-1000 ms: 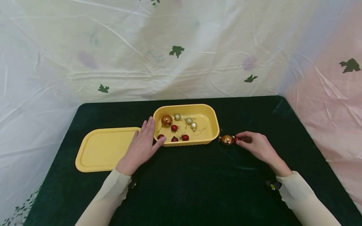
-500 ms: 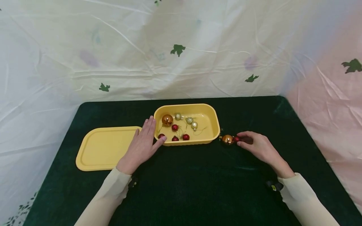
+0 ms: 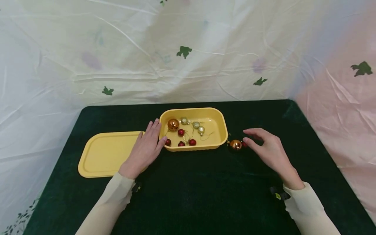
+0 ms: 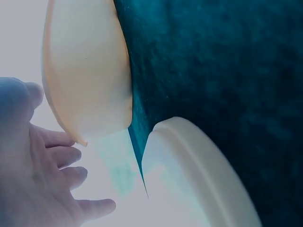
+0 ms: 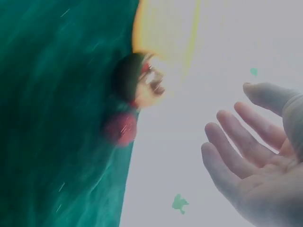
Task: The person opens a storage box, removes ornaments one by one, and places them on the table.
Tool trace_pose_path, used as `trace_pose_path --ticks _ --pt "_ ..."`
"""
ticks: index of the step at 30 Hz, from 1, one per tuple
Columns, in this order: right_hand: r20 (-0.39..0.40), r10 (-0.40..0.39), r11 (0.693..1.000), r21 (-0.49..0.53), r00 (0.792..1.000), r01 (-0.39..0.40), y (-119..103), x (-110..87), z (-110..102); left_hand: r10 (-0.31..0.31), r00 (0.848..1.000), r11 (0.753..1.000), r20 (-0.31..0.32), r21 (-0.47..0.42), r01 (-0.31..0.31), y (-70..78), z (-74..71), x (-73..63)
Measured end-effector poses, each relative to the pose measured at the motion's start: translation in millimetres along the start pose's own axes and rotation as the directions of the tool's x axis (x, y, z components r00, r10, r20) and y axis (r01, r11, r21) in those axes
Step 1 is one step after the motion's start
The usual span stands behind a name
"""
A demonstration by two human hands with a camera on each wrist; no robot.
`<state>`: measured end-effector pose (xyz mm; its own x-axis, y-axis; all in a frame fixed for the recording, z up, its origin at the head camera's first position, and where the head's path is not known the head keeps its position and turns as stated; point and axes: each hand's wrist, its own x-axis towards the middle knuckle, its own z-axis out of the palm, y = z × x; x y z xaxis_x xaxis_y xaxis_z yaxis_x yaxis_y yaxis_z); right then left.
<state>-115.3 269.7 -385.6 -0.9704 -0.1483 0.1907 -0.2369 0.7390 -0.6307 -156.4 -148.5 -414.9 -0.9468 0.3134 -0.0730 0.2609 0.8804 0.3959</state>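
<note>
"Tub (image 3: 215, 125)?"
"Smooth yellow plastic, rounded corners, by the back edge of the velvety green table (image 3: 199, 195). Matching flat lid (image 3: 102, 155) toward the left edge."
"Contents?"
"One mirror-shiny copper ball (image 3: 173, 124), four red balls (image 3: 180, 132), three small pale-gold balls (image 3: 201, 130), thin thread loops (image 3: 209, 137)."
"Left hand (image 3: 144, 148)?"
"Unclenched, fingers fairly straight, at the tub's left rim."
"Right hand (image 3: 268, 147)?"
"Thumb and forefinger parted, nothing gripped, just beside a little round red bauble (image 5: 121, 128). That's next to a bigger glossy copper bauble (image 3: 235, 144) off the tub's near right corner, toward the table's right edge."
</note>
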Motion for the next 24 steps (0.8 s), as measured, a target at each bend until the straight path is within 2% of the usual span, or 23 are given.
trace_pose_path --ticks 5,8,12,17,24 --pt "-0.04 -0.064 0.997 0.035 0.997 0.066 -21 7.2 10 0.004 1.0 1.0 -0.02 -0.002 -0.004 0.5 -0.3 1.5" --pt "-0.034 -0.095 0.994 0.058 0.995 0.097 -32 14.7 19 0.013 1.0 1.0 -0.023 0.009 -0.013 0.5 -0.2 2.5" --pt "0.001 -0.119 0.989 0.093 0.993 0.118 -42 28.0 32 0.016 1.0 1.0 -0.011 0.018 -0.015 0.0 1.1 3.4" --pt "0.053 -0.114 0.987 0.122 0.992 0.107 -49 46.5 48 0.011 1.0 1.0 0.001 0.026 -0.011 -0.6 2.7 4.0" --pt "0.139 -0.105 0.991 0.1 0.985 0.092 -55 69.6 67 0.013 1.0 0.999 0.011 0.047 -0.014 1.1 2.0 4.9"
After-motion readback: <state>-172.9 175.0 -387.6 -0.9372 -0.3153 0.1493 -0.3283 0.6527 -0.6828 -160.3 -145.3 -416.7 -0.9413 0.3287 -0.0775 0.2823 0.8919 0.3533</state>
